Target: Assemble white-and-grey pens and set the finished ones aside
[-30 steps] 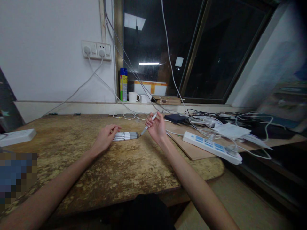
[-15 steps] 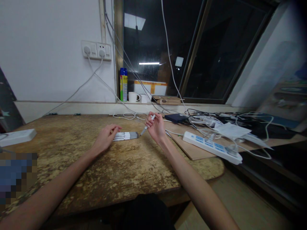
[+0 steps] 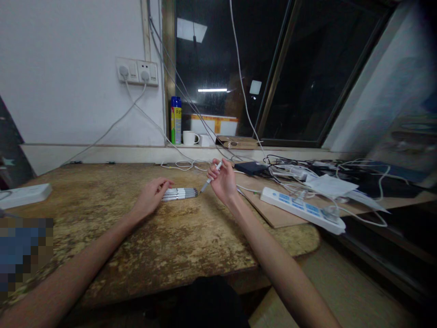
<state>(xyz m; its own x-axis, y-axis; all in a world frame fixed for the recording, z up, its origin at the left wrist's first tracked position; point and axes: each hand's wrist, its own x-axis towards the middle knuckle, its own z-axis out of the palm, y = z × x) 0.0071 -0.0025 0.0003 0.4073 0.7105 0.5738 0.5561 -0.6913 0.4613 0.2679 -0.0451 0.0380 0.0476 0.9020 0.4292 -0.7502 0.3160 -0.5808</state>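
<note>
Single pen is held in the right hand, fingers clamped around its upper part; pen is tilted, dark lower tip pointed down and left. Tip is located just beside the right ends of the row of pens; whether contact is made with them or with the table cannot be told. Row of pens is laid flat on the worn wooden table, pens side by side, white and grey bodies, dark ends to the right. Left end of the row is covered by the left hand, fingers curled; whether the pens are gripped or only touched cannot be told. Hands are kept apart, row between them. To the right, a white power strip is placed across a thin brown board, plugs inserted; cables and papers are piled behind it. Dark flat box is set just behind the right hand. On the window ledge, a spray can, a white mug and a flattish cardboard box are lined up below the window.
</note>
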